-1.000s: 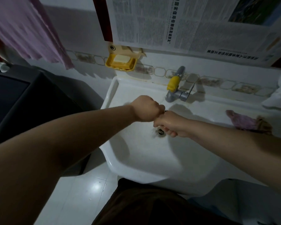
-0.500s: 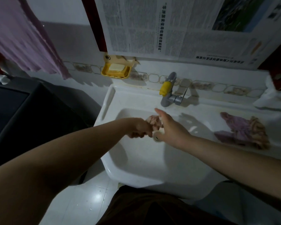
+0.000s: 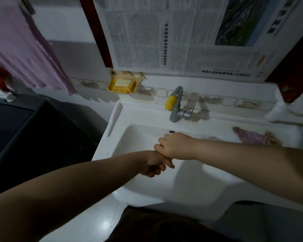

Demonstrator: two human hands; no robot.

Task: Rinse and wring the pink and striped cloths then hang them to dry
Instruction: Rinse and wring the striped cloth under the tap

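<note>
Over the white sink [image 3: 191,186] my two hands meet, fingers curled. My left hand [image 3: 153,165] is lower, knuckles turned down. My right hand [image 3: 173,145] lies across it from above and grips at the same spot. The small pinkish cloth they squeeze is almost wholly hidden inside the fists. A crumpled pink and striped cloth [image 3: 254,138] lies on the sink's right ledge, apart from both hands. A large pink cloth [image 3: 23,55] hangs at the upper left.
A grey tap with a yellow handle [image 3: 176,105] stands behind the basin, no water visibly running. A yellow soap dish [image 3: 122,84] is fixed to the wall. Newspaper [image 3: 182,37] covers the wall above. A dark appliance [image 3: 24,137] stands left of the sink.
My right hand has closed again and moved over my left hand, which turned knuckles down. The pinkish cloth seen between them half a second ago is now hidden in the fists.
</note>
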